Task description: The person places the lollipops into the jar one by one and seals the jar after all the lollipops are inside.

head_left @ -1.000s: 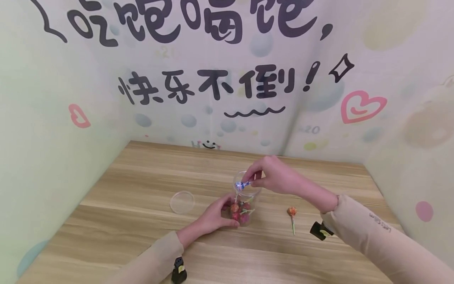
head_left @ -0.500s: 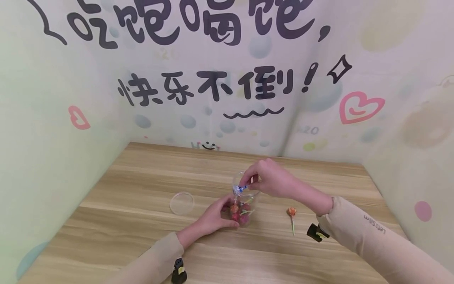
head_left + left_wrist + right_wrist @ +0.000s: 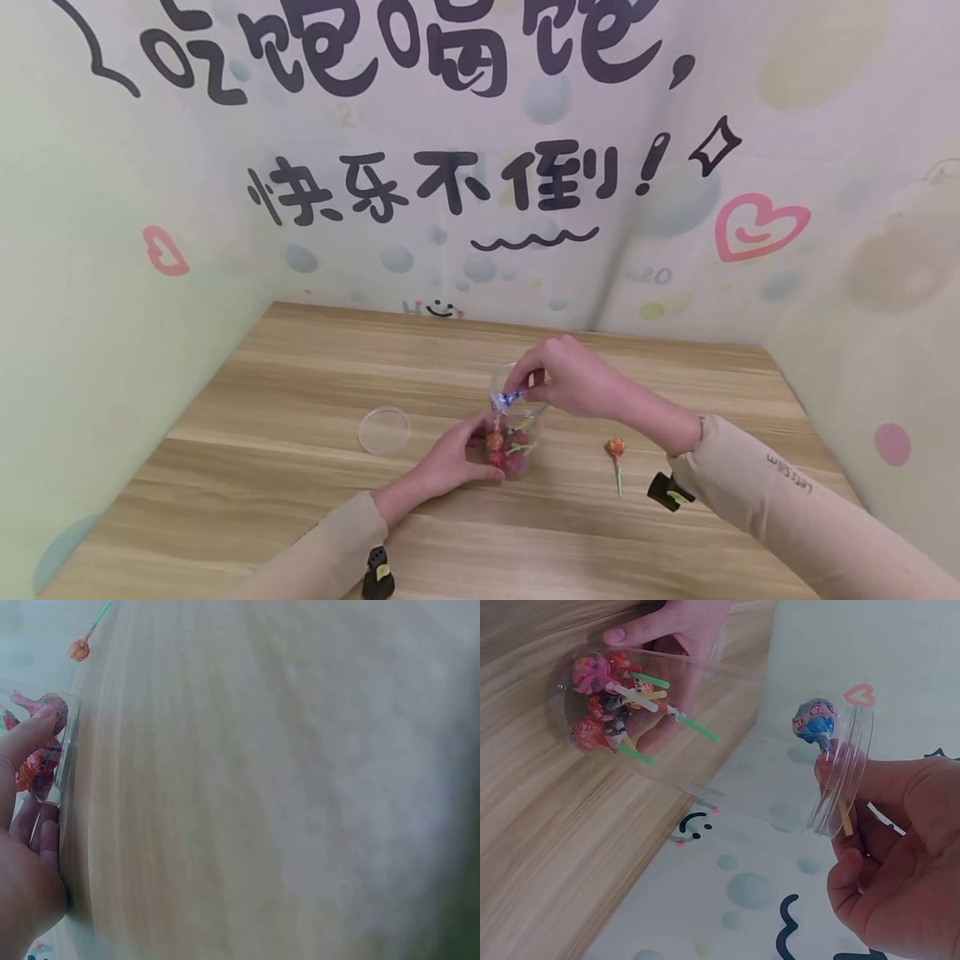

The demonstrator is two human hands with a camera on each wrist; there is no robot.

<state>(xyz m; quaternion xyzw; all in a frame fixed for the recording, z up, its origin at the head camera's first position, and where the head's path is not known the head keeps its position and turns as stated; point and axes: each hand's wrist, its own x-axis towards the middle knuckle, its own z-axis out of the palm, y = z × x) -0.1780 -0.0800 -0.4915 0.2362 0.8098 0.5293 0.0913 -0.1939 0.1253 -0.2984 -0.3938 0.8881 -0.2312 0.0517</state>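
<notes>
A clear plastic jar [image 3: 739, 750] stands upright on the table, several wrapped lollipops [image 3: 592, 675] with coloured sticks lying at its bottom. My left hand [image 3: 447, 460] grips the jar's lower part, thumb on the near side and fingers round the far side. At the jar's mouth, my right hand [image 3: 577, 379] pinches a blue-wrapped lollipop [image 3: 814, 721] by its pale stick. In the right wrist view, the blue head is just inside the rim, apart from the candies below. An orange lollipop [image 3: 616, 447] with a green stick lies to the right of the jar.
A clear round lid [image 3: 383, 431] lies flat on the wooden table [image 3: 300, 375], left of the jar. Behind the table rises a printed wall cloth [image 3: 435, 267] with large dark lettering.
My right hand has moved slightly down and left, lowering the blue lollipop into the jar's mouth. The left hand keeps its hold on the jar, and the orange lollipop lies where it was.
</notes>
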